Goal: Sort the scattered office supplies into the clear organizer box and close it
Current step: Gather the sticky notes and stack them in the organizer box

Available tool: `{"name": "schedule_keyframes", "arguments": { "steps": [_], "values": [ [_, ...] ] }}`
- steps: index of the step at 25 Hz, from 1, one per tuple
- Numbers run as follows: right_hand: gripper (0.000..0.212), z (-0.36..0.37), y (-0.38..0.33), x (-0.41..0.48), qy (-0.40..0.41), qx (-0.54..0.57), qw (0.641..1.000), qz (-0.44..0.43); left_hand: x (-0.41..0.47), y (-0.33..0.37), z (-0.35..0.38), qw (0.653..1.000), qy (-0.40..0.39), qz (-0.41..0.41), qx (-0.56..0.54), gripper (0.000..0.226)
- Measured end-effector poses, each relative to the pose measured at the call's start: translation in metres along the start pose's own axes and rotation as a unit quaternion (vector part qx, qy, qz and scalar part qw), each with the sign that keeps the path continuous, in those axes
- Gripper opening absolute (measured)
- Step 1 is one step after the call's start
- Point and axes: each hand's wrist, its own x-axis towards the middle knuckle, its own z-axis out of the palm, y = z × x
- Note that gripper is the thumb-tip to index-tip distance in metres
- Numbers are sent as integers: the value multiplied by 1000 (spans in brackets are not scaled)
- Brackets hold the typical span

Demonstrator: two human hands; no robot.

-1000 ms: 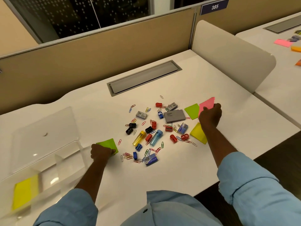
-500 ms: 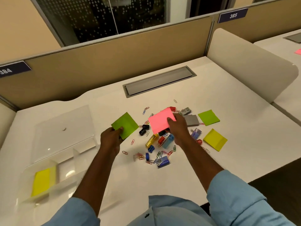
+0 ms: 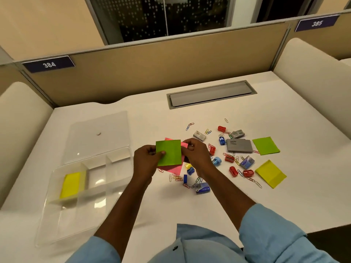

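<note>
Head cam: L hand (image 3: 145, 162) grip pinches green pad (image 3: 169, 151), R hand (image 3: 198, 156) grip holds pink pad (image 3: 174, 169) behind it

**White desk** (image 3: 284, 114), with the grey case (image 3: 239, 146) as reference.

- **Right of the case:** a green pad of sticky notes (image 3: 266, 145) lies flat.
- **Right of it and nearer the viewer:** a yellow pad (image 3: 270, 173).
- **Behind the case:** two small grey staple boxes (image 3: 237, 134), one just beside its far edge and one further left.
- **Left and near sides:** red sharpeners (image 3: 233, 171), blue sharpeners (image 3: 217, 160), a small blue stapler (image 3: 202, 188) and coloured paper clips (image 3: 190, 126), loosely scattered.
- **Well behind the case:** a grey hatch (image 3: 210, 93) set into the desk.
- **Well to the left:** a clear organizer box (image 3: 46, 215), its lid (image 3: 106, 126) open and laid back on the desk.
</note>
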Motion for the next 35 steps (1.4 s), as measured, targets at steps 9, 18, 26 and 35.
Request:
{"name": "schedule_keyframes", "arguments": {
  "steps": [9,18,26,35],
  "values": [
    [22,33,0,-7,-87,44,992,77,0,-23,-19,979,85,56,175,21],
    [22,65,9,-10,-124,-13,990,63,0,-34,-59,979,-13,37,198,15],
    [37,142,2,-25,-184,-285,931,-131,3,-47,-133,988,100,-12,115,41],
    [39,269,-10,-24,-221,-225,933,-175,31,-74,-241,976,198,-13,90,21]
  ]
}}
